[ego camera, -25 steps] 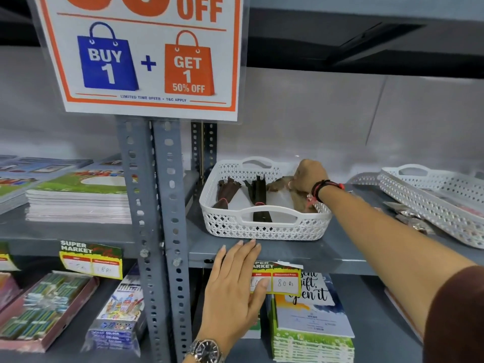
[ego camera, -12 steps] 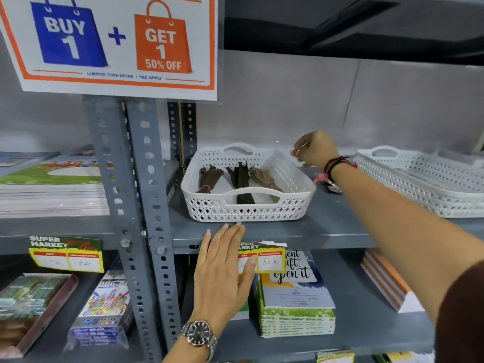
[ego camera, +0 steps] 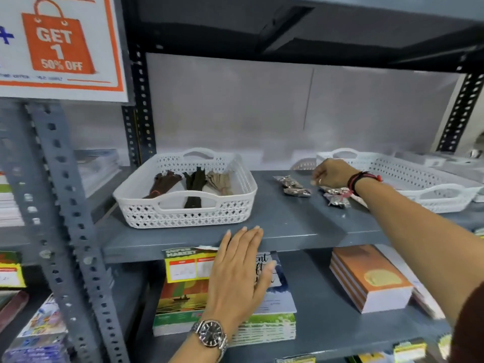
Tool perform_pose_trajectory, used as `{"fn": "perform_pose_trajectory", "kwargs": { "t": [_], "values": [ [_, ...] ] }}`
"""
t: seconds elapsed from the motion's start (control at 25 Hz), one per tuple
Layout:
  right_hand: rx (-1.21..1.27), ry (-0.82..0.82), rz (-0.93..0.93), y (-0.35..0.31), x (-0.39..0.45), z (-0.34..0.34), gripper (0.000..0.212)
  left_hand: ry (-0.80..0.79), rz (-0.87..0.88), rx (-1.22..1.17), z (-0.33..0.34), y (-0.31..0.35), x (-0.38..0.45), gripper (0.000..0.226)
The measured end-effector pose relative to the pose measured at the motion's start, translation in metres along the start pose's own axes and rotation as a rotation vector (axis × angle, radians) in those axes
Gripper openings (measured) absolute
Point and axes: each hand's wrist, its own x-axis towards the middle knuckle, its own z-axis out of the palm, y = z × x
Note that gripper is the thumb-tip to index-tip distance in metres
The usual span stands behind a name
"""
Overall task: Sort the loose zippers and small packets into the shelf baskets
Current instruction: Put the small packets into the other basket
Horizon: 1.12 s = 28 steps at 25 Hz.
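A white lattice basket (ego camera: 188, 214) stands on the grey shelf (ego camera: 288, 226) and holds three zipper bundles: brown (ego camera: 162, 183), dark (ego camera: 195, 183) and tan (ego camera: 220, 182). To its right, small shiny packets (ego camera: 292, 186) lie loose on the shelf, with more of them (ego camera: 336, 196) under my wrist. My right hand (ego camera: 331, 172) hovers just above these packets, fingers curled, nothing visible in it. A second white basket (ego camera: 440, 197) sits behind that hand on the right. My left hand (ego camera: 239, 268) is flat and open, its fingertips on the shelf's front edge.
A grey perforated upright (ego camera: 65, 218) stands to the left, with a promotional sign (ego camera: 62, 45) above it. Price labels (ego camera: 183, 265) hang on the shelf edge. Stacks of notebooks (ego camera: 369, 279) and books fill the lower shelf, and more books lie far left.
My right hand left the left basket, where the tan zippers now lie, and moved right over the loose packets. The view swung right and down. The left hand stayed on the shelf edge.
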Motion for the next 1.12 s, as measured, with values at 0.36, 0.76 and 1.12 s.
{"fn": "perform_pose_trajectory", "kwargs": {
  "t": [0.36, 0.76, 1.12],
  "values": [
    [0.022, -0.173, -0.216, 0.024, 0.024, 0.024, 0.045, -0.027, -0.095, 0.098, 0.063, 0.103, 0.052, 0.06],
    [0.473, -0.143, -0.272, 0.044, 0.039, -0.008, 0.013, -0.04, -0.235, 0.177, 0.077, 0.131, 0.068, 0.058],
    [0.291, -0.023, -0.198, 0.184, 0.022, -0.084, 0.007, 0.0, -0.224, 0.198, 0.086, 0.127, 0.084, 0.05]
  ]
}}
